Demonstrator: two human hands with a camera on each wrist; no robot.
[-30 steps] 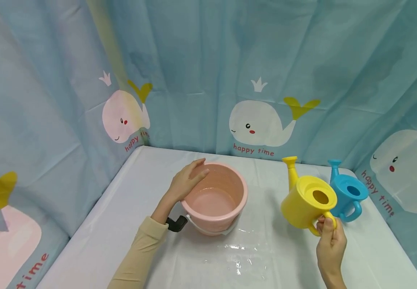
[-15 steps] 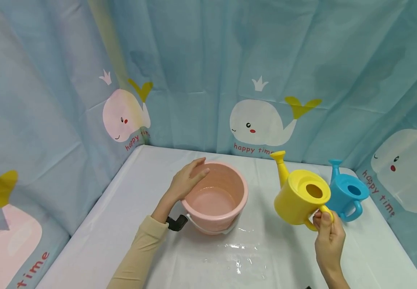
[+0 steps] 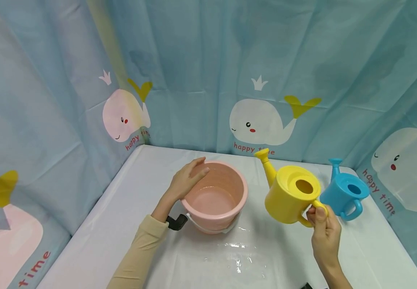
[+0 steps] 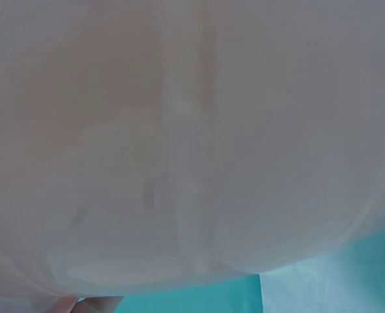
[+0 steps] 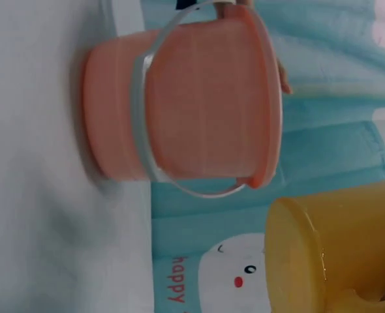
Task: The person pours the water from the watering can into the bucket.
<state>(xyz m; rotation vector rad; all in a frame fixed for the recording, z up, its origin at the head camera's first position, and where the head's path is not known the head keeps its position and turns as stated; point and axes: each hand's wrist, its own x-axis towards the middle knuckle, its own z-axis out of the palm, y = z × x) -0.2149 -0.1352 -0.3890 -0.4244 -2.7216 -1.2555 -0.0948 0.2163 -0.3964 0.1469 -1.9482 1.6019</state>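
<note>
The right hand (image 3: 326, 233) curls round the handle of the yellow watering can (image 3: 284, 202), presumably to keep it roughly upright between the hands, while the left hand (image 3: 184, 182), fingers nearly straight, rests on the pink bucket (image 3: 210, 222) beside it, seemingly to steady it.

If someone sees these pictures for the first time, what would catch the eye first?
Probably the yellow can, which the right hand holds above the table, with the blue can beyond it to the right. Next, the pink bucket left of it, with the left hand on its rim.
</note>
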